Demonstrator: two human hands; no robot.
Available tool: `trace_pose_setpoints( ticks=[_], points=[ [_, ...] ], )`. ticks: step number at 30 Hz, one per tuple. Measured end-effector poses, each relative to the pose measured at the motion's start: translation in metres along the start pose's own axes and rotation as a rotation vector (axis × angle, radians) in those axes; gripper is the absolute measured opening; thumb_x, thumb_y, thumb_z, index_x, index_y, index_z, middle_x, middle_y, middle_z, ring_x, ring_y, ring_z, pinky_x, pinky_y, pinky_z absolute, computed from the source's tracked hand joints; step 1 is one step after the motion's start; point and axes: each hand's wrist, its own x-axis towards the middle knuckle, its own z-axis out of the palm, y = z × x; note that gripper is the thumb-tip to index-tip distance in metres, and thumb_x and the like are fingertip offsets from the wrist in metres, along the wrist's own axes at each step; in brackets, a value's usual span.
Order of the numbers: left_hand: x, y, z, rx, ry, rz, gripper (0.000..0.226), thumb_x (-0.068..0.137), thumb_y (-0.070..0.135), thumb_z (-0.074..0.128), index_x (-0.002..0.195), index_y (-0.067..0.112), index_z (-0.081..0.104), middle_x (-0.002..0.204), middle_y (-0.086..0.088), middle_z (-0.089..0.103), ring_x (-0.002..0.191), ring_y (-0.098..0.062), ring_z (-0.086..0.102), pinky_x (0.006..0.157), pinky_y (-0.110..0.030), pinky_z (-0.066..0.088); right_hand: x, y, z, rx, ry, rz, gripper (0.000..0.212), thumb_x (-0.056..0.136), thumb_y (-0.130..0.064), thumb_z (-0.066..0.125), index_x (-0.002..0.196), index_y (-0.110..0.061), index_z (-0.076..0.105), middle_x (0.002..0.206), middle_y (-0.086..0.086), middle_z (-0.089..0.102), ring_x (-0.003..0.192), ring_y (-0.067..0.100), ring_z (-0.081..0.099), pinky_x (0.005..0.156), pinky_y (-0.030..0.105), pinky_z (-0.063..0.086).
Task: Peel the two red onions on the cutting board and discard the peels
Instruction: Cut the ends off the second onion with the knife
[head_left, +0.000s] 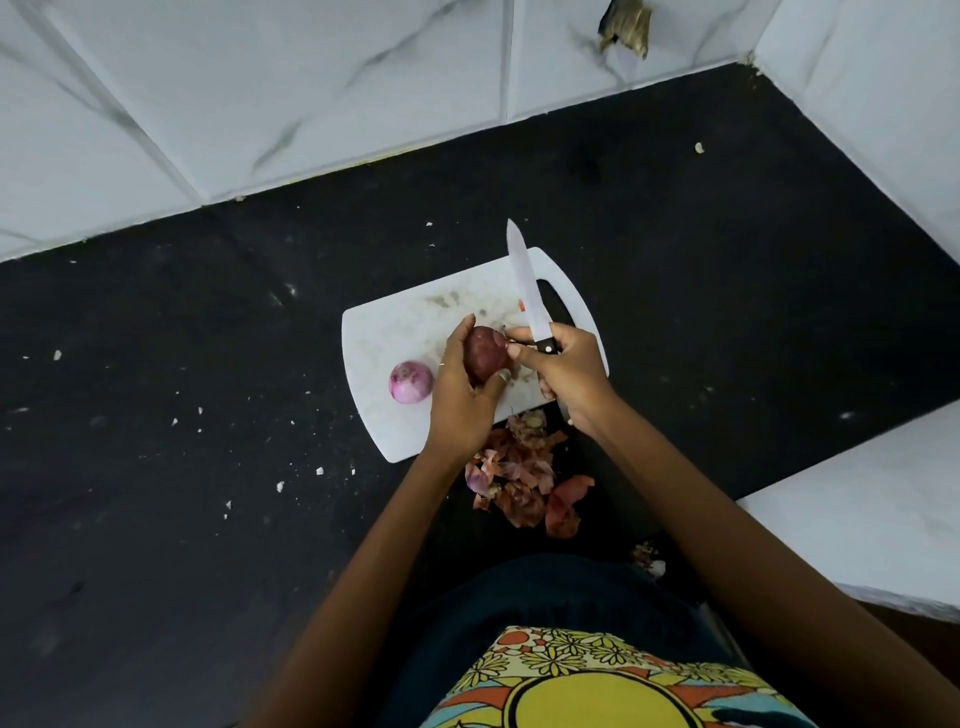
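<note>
Nearest me is my patterned shirt (597, 680), with both forearms reaching out over it. Just short of my hands lies the peel pile (524, 478), on the dark counter (182, 415) off the near edge of the cutting board (415, 322).

My left hand (460, 400) cups the unpeeled onion (485, 356), fingers and thumb curled round it, lifted over the board. My right hand (563, 369) is closed on the knife (527, 291) handle, blade pointing away from me, while its thumb and forefinger seem to pinch skin at the onion's tip. The peeled onion (410, 382) sits on the board just left of my left hand.

I reckon the job is half done. To peel cleanly I'd keep the blade turned away, pull the skin toward the root in long strips, and roll the onion in my left palm.
</note>
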Motion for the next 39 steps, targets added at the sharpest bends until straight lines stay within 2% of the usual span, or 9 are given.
trace_pose_setpoints(
  ticks=[2,5,8,11,15,18,22,35,39],
  points=[
    [0.004,-0.005,-0.003,0.081,0.001,-0.001,0.073,0.085,0.006,0.071,0.147,0.016,0.034,0.143,-0.001,0.045,0.127,-0.014,0.049,0.106,-0.028,0.044,0.001,0.001,-0.002,-0.037,-0.009,0.000,0.019,0.085,-0.009,0.069,0.104,-0.010,0.070,0.065,-0.008,0.057,0.041,-0.003,0.048,0.040,0.012,0.035],
    [0.006,-0.005,-0.005,0.151,0.001,-0.009,0.073,0.082,0.014,0.076,0.145,0.017,0.039,0.143,-0.004,0.046,0.128,-0.019,0.048,0.109,-0.036,0.042,0.000,0.001,-0.006,-0.194,0.048,-0.002,0.018,0.092,-0.023,0.057,0.095,-0.007,0.066,0.067,-0.003,0.056,0.050,0.004,0.047,0.050,0.024,0.037],
    [0.007,-0.003,-0.004,0.210,-0.001,0.046,0.073,0.079,0.013,0.078,0.143,0.016,0.042,0.139,-0.005,0.047,0.127,-0.019,0.048,0.108,-0.037,0.042,-0.010,-0.003,-0.016,-0.335,0.020,-0.026,0.029,0.099,-0.020,0.040,0.095,-0.002,0.061,0.068,-0.005,0.056,0.044,0.002,0.045,0.050,0.023,0.033],
    [0.008,-0.001,-0.003,0.242,0.002,0.064,0.072,0.078,0.013,0.079,0.141,0.015,0.044,0.137,-0.007,0.048,0.124,-0.020,0.049,0.106,-0.035,0.044,-0.027,-0.005,-0.022,-0.579,-0.154,-0.063,0.026,0.102,-0.018,0.033,0.091,-0.011,0.056,0.067,-0.009,0.048,0.047,0.004,0.046,0.049,0.022,0.032],
    [0.008,-0.002,-0.004,0.249,0.005,0.073,0.072,0.077,0.014,0.080,0.140,0.016,0.044,0.136,-0.006,0.048,0.122,-0.021,0.050,0.103,-0.033,0.047,-0.037,-0.004,-0.017,-0.696,-0.184,-0.067,0.030,0.103,-0.020,0.031,0.109,-0.004,0.055,0.066,-0.006,0.043,0.054,0.006,0.040,0.050,0.019,0.029],
    [0.007,-0.003,-0.004,0.237,0.020,0.082,0.071,0.076,0.014,0.081,0.138,0.015,0.046,0.134,-0.005,0.050,0.122,-0.020,0.050,0.102,-0.033,0.047,-0.039,-0.007,-0.013,-0.779,-0.171,-0.080,0.033,0.103,-0.020,0.030,0.118,-0.002,0.054,0.090,0.008,0.062,0.076,0.019,0.058,0.063,0.026,0.039],
    [0.008,-0.005,-0.005,0.242,0.051,0.088,0.071,0.073,0.016,0.084,0.135,0.015,0.049,0.132,-0.004,0.052,0.122,-0.021,0.050,0.101,-0.038,0.048,-0.036,-0.012,-0.007,-0.888,-0.191,-0.041,0.028,0.101,-0.014,0.034,0.115,0.001,0.053,0.111,0.021,0.063,0.100,0.034,0.060,0.083,0.039,0.048],
    [0.010,-0.001,-0.002,0.249,0.112,0.119,0.067,0.068,0.016,0.087,0.127,0.014,0.056,0.124,-0.006,0.056,0.116,-0.018,0.053,0.097,-0.026,0.048,-0.035,-0.024,-0.001,-1.030,-0.217,0.000,0.025,0.096,-0.008,0.043,0.118,0.004,0.047,0.114,0.024,0.058,0.106,0.038,0.057,0.075,0.035,0.040],
    [0.010,-0.001,-0.001,0.237,0.134,0.118,0.066,0.068,0.017,0.087,0.127,0.013,0.056,0.124,-0.006,0.058,0.116,-0.019,0.053,0.098,-0.032,0.049,-0.029,-0.031,0.008,-1.058,-0.201,0.029,0.028,0.095,-0.007,0.043,0.122,0.001,0.046,0.119,0.022,0.055,0.110,0.035,0.056,0.076,0.034,0.039]
  ],
)
